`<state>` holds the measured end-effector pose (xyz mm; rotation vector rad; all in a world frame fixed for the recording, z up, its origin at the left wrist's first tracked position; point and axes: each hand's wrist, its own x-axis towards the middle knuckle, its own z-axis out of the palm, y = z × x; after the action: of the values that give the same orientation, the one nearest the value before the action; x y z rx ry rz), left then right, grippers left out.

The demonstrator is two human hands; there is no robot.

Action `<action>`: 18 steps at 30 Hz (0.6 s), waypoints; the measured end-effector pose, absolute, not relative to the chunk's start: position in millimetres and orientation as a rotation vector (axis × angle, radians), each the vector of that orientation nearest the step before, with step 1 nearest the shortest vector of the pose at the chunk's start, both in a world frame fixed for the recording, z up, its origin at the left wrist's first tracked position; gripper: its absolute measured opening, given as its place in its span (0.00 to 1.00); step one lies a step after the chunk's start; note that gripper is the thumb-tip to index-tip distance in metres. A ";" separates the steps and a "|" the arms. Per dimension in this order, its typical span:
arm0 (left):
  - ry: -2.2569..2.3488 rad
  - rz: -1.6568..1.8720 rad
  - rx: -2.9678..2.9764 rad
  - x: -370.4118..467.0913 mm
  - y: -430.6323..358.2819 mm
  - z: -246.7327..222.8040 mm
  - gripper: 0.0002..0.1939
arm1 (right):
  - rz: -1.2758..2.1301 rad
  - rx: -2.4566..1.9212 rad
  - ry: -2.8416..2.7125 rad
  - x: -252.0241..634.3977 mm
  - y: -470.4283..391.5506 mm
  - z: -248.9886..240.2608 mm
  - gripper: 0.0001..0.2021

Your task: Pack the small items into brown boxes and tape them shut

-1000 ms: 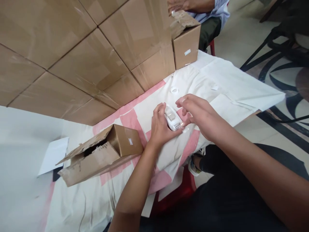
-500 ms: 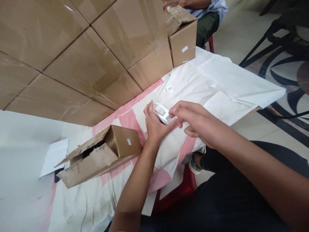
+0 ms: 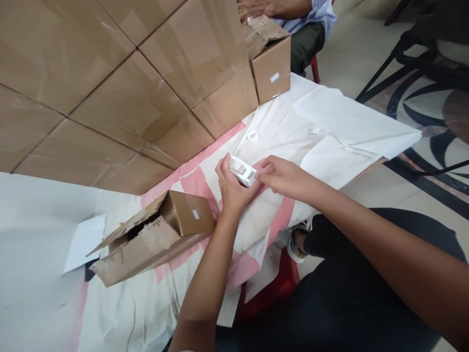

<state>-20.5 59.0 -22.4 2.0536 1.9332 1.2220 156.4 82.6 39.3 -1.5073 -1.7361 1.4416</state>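
Note:
A small white tape dispenser [image 3: 242, 171] with a greyish roll in its middle is held over the cloth-covered table. My left hand [image 3: 234, 188] is closed around it from the near left side, thumb and fingers on opposite sides. At the dispenser's right end, my right hand [image 3: 280, 176] has its thumb and fingertips pinched together; whatever lies between them is too small to make out. Beyond the dispenser lies a white ring [image 3: 252, 135], like a tape core, flat on the cloth.
Stacked brown cartons [image 3: 135, 93] form a wall at the back left. An opened carton [image 3: 190, 210] lies left of my forearm; another torn-topped carton [image 3: 271, 66] stands at the far end, near another person's arm [image 3: 289, 7]. White cloth [image 3: 351, 127] covers the table's right corner.
My right hand's fingers have come together in a pinch at the dispenser's end. The dispenser has tipped slightly in my left hand. The view has shifted a little.

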 end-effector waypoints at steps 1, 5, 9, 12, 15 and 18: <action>1.928 1.222 2.056 -20.6 59.0 -22.4 0.55 | 1.426 -1.498 -1.769 155.1 83.4 35.0 0.12; 1.906 1.212 2.065 -20.8 58.8 -22.0 0.57 | 1.307 -1.517 -1.853 151.2 87.6 22.3 0.14; 1.914 1.212 2.047 -20.4 59.1 -21.8 0.56 | 1.231 -1.593 -1.899 149.9 92.4 17.6 0.11; 1.917 1.207 2.053 -20.7 59.5 -22.2 0.57 | 1.259 -1.570 -1.932 149.6 94.0 17.0 0.08; 1.920 1.196 2.055 -21.5 59.3 -22.2 0.56 | 1.290 -1.572 -1.953 150.3 94.8 18.4 0.08; 1.915 1.194 2.050 -22.0 58.8 -21.3 0.58 | 1.277 -1.626 -1.995 153.1 97.0 21.1 0.03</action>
<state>-22.0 58.8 -21.3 2.0498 1.9155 1.1938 153.1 97.0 21.1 -1.6258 -1.9945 1.2775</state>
